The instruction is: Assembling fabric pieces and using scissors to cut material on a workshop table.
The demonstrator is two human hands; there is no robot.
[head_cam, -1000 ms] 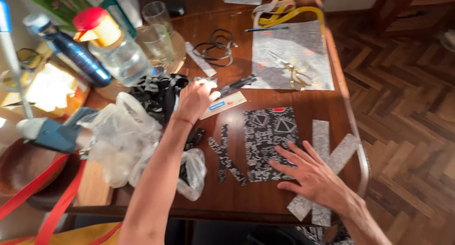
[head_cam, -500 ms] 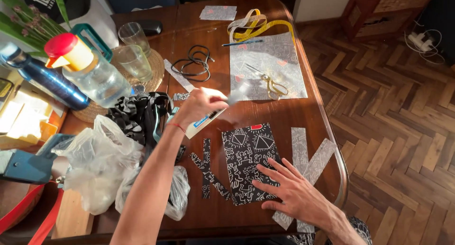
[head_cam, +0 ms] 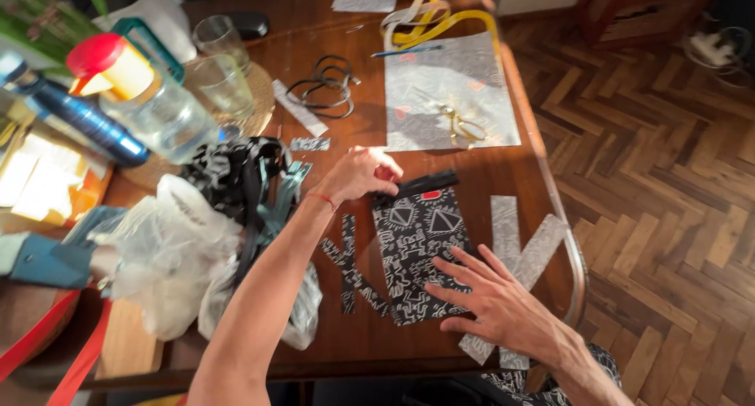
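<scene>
A black sheet with white line patterns (head_cam: 417, 241) lies flat on the wooden table (head_cam: 362, 343). My left hand (head_cam: 362, 174) is at the sheet's top edge, closed around a slim dark tool (head_cam: 429, 183) that lies along that edge; I cannot tell what kind of tool it is. My right hand (head_cam: 487, 300) rests flat on the sheet's lower right part with its fingers spread. Cut strips of the same black patterned paper (head_cam: 350, 268) lie left of the sheet. Grey strips (head_cam: 519, 241) lie to its right.
A silver sheet (head_cam: 448, 91) with scissors (head_cam: 464, 127) on it lies farther back, beside a black cord (head_cam: 322, 80) and yellow straps (head_cam: 432, 17). Glasses (head_cam: 224, 84), a plastic bottle (head_cam: 149, 99) and crumpled bags (head_cam: 165, 249) crowd the left. The table's edge (head_cam: 562, 217) runs close on the right.
My left hand has come toward me with the tool, from the table's middle to the patterned sheet's top edge. My right hand has stayed on the sheet.
</scene>
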